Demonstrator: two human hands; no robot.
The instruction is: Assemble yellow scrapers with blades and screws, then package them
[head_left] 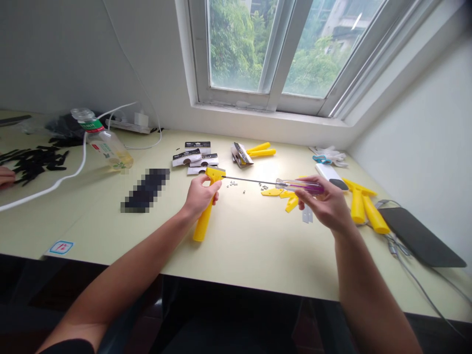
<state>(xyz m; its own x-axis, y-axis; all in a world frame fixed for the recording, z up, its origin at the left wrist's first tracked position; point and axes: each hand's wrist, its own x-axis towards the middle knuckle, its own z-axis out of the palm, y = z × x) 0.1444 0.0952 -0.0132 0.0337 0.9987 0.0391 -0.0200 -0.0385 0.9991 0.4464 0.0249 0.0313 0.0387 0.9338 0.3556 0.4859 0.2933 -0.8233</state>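
Observation:
My left hand (201, 196) is closed around a yellow scraper (203, 223) just below its head, with the handle slanting down toward me. In my right hand (326, 204) is a screwdriver (300, 186) with a clear and purple handle. Its long thin shaft lies nearly level, and the tip meets the scraper's head at the right side. Small screws (233, 183) are scattered on the table behind the shaft. Several yellow plastic plates (291, 204) and grey blades (307, 214) lie under and beside my right hand.
Black-and-white cardboard sleeves (197, 158) lie at the back, near more yellow handles (262, 149). More yellow scrapers (363, 204) and a dark flat device (422, 236) with cables lie right. A bottle (105, 147), white cable (70, 179), black strips (37, 162) and another person's hand (5, 177) are left.

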